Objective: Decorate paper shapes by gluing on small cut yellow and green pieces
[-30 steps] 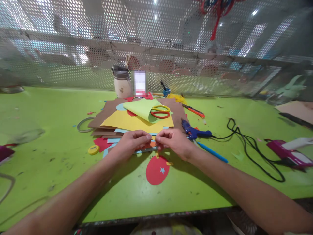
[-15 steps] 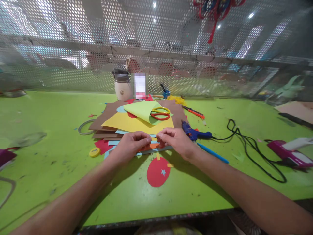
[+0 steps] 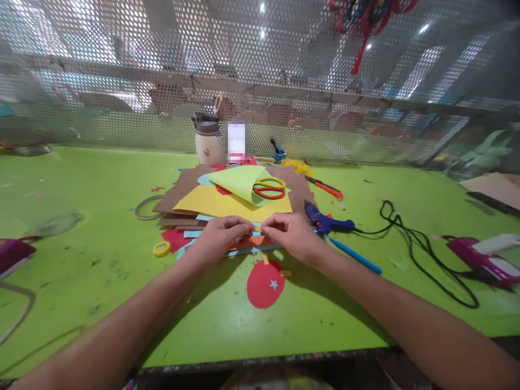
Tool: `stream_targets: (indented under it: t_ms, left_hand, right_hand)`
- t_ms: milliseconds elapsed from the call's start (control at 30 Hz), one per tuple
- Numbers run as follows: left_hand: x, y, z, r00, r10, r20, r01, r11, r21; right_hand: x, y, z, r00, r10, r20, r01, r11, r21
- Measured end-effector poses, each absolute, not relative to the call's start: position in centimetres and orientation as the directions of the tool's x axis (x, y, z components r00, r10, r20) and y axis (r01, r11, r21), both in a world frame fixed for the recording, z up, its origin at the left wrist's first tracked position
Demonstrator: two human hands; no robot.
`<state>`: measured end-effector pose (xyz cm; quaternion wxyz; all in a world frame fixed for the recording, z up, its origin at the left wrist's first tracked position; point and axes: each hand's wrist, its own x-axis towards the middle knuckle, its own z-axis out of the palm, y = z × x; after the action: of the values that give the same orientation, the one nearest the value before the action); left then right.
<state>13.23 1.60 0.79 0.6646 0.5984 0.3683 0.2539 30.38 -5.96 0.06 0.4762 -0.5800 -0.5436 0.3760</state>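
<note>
Between the pinched fingertips of both hands is a small yellow paper strip [image 3: 257, 228], its ends hidden by the fingers. My left hand [image 3: 225, 236] closes on it from the left and my right hand [image 3: 291, 233] from the right. Below them on the table lies a red paper oval [image 3: 260, 295] bearing a pale blue star [image 3: 274, 284]. One yellow strip [image 3: 266, 259] is at the oval's top, and another yellow strip [image 3: 286, 273] is at its right edge. Just behind the fingers are layered blue and orange paper pieces [image 3: 260, 240].
Scissors [image 3: 270, 188] with red and yellow handles rest on stacked coloured paper [image 3: 231, 201] and brown card [image 3: 184, 187]. A blue glue gun [image 3: 325, 219] with a black cord and a blue pen [image 3: 357, 255] lie right. A yellow round tape [image 3: 161, 248] is left; a bottle [image 3: 208, 143] stands behind.
The view has shifted slightly, so the table's things appear a little further right. Both hands keep their pinch, and more of the yellow strip shows between the fingertips.
</note>
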Motion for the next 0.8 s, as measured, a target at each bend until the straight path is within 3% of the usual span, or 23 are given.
stream_targets:
  t_ms: [167, 600, 800]
  left_hand:
    - [13.29, 1.72, 0.51, 0.610, 0.763, -0.214, 0.077, 0.211, 0.974]
    - [13.32, 2.00, 0.18, 0.601, 0.776, -0.191, 0.140, 0.133, 0.981]
    - [13.43, 1.48, 0.61, 0.587, 0.789, -0.181, 0.181, 0.090, 0.979]
  right_hand:
    - [30.35, -6.09, 0.08, 0.116, 0.992, 0.057, 0.232, 0.029, -0.972]
    - [30.62, -5.92, -0.06, 0.164, 0.986, 0.043, 0.126, 0.022, -0.992]
    - [30.39, -6.01, 0.12, 0.131, 0.991, 0.034, 0.167, 0.012, -0.986]
